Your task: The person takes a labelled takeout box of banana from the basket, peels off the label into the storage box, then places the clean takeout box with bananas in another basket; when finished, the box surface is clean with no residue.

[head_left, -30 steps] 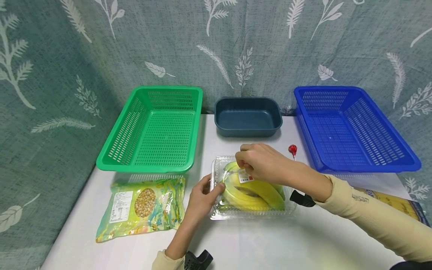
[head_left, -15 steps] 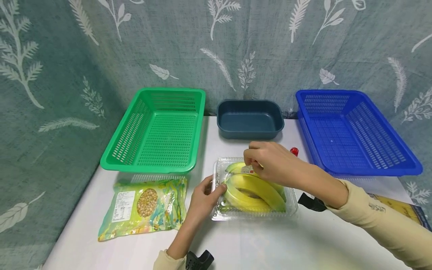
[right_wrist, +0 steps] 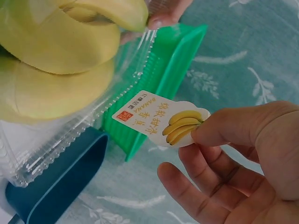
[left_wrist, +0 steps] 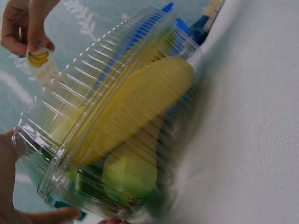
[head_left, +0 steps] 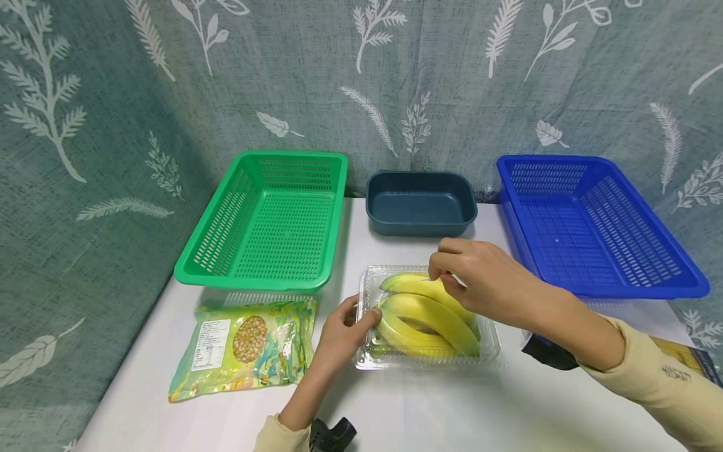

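A clear plastic clamshell box (head_left: 429,362) with yellow-green bananas (head_left: 432,314) inside lies at the middle of the white table. At its left side my left hand (head_left: 341,336) grips the edge, thumb on the lid. My right hand (head_left: 480,276) is above the lid's back right part. Between thumb and index finger it pinches a small white label (right_wrist: 161,119) printed with bananas and lettering. In the right wrist view that label is apart from the lid, its other fingers loosely bent. The lid looks closed in the left wrist view.
At back left stands a green basket (head_left: 254,280), at back right a blue basket (head_left: 627,290). Between them sits a dark teal bin (head_left: 422,228). A green-yellow bag of round kernels (head_left: 248,348) lies left. A yellow packet (head_left: 680,355) is partly hidden behind the right sleeve.
My right hand has moved right with the label, which lay over the lid a second ago and is now off it. The left hand stays put. The red lollipop is now hidden. The head view has shifted slightly.
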The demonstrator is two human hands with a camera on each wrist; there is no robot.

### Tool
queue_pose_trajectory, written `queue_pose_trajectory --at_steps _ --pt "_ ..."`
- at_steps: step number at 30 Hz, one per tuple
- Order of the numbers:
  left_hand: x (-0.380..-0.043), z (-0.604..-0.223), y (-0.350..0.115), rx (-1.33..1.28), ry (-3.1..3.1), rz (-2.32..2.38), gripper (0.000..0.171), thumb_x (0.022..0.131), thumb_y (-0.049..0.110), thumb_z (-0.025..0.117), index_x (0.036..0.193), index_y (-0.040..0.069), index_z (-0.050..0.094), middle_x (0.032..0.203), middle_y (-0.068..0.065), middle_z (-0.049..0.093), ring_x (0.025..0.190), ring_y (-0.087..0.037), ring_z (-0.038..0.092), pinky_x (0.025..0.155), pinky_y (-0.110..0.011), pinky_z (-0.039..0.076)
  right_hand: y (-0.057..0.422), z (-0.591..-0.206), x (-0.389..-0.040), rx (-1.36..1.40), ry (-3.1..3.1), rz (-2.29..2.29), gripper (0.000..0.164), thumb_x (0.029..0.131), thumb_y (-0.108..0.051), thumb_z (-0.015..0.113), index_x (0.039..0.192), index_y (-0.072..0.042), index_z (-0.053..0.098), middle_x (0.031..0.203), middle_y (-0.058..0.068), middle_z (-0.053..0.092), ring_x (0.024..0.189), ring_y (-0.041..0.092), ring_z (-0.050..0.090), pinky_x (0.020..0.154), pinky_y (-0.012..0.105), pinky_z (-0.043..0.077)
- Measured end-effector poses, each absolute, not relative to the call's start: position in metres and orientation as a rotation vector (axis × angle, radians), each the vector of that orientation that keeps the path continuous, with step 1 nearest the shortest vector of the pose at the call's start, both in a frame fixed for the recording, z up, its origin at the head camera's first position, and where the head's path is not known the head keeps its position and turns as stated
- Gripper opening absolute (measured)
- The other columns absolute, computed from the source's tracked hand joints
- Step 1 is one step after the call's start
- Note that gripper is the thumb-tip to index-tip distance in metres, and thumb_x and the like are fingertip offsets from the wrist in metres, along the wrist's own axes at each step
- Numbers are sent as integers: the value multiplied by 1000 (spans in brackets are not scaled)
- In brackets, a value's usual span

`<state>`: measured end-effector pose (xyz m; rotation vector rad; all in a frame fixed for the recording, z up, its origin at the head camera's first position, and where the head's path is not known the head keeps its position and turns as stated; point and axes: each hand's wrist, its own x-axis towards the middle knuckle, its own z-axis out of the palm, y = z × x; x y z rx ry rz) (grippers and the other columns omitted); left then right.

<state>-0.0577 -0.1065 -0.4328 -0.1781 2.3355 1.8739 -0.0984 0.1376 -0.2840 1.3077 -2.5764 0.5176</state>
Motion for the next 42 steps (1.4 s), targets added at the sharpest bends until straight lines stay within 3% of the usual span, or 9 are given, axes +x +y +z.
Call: queue_pose_trajectory --at_steps 4,12,20,30,42 --pt "-57 -430 -107 -213 2404 1803 68 89 40 71 143 4 51 119 -15 66 96 -23 65 76 -35 54 145 -281 -94 1311 -2543 501 26 80 12 72 88 -13 68 86 -4 60 66 7 49 56 22 45" --pt "-45 -402 -112 -118 2677 1666 82 89 43 73 152 6 36 136 -15 56 119 -31 58 90 -48 53 157 -275 -90 1291 -2468 511 31 74 14 76 88 -13 68 87 -3 61 65 7 51 52 21 44" --pt "-41 -341 -119 111 2862 1537 73 89 34 73 150 11 40 134 -7 58 117 -25 60 84 -42 56 164 -265 -86 1304 -2417 531 33 72 15 78 90 -11 69 89 -4 63 70 6 56 54 24 47" --pt "-75 -293 -131 327 2967 1558 60 91 24 71 144 8 48 119 -9 67 103 -23 67 77 -39 58 175 -253 -107 1252 -2461 491 31 73 14 79 91 -11 71 89 -1 64 74 10 60 58 28 51" --pt "-131 -285 -133 269 2916 1417 53 95 24 66 144 9 50 118 -11 67 104 -23 67 78 -41 56 183 -248 -143 1107 -2556 466 22 80 12 72 91 -8 71 87 1 66 76 15 63 62 35 54"
